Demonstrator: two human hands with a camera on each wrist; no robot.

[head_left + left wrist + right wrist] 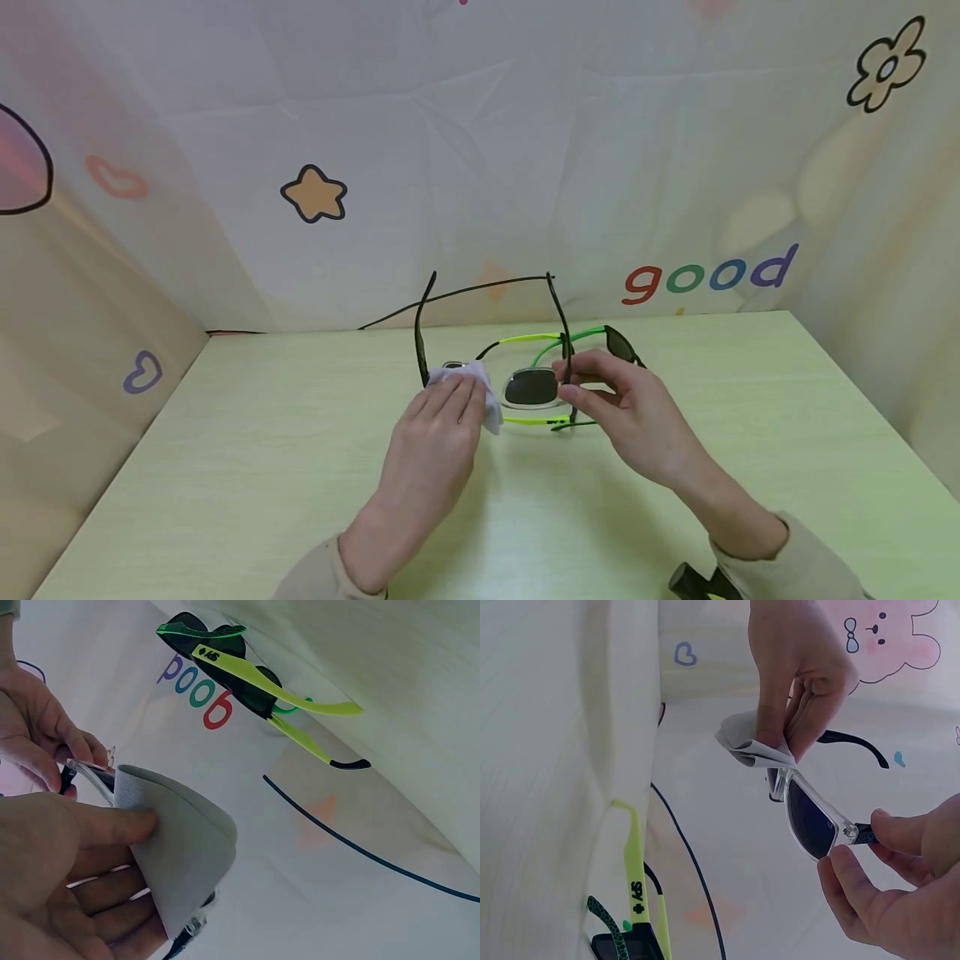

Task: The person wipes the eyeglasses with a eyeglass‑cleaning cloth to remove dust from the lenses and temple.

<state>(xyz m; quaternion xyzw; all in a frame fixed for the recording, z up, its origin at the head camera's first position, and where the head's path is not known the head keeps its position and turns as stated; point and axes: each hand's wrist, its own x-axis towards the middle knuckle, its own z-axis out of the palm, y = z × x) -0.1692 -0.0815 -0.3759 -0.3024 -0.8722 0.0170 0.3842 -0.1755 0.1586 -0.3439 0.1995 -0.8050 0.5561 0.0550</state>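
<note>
A pair of sunglasses (532, 387) with a clear frame, dark lenses and black temples is held up above the table. My right hand (637, 414) pinches it at the hinge corner, as the right wrist view also shows around the dark lens (810, 817). Folded over the other lens is a pale grey cloth (184, 840); my left hand (438, 437) pinches cloth and lens between thumb and fingers. That lens is mostly hidden under the cloth. Both black temples point away from me, toward the backdrop.
Behind the held pair, yellow-armed sunglasses (247, 679) and green-armed sunglasses (621, 343) lie on the pale table (262, 467). A black object (688, 581) sits by the right sleeve. A printed curtain (480, 167) backs the table, with a thin dark cable (360, 847) before it.
</note>
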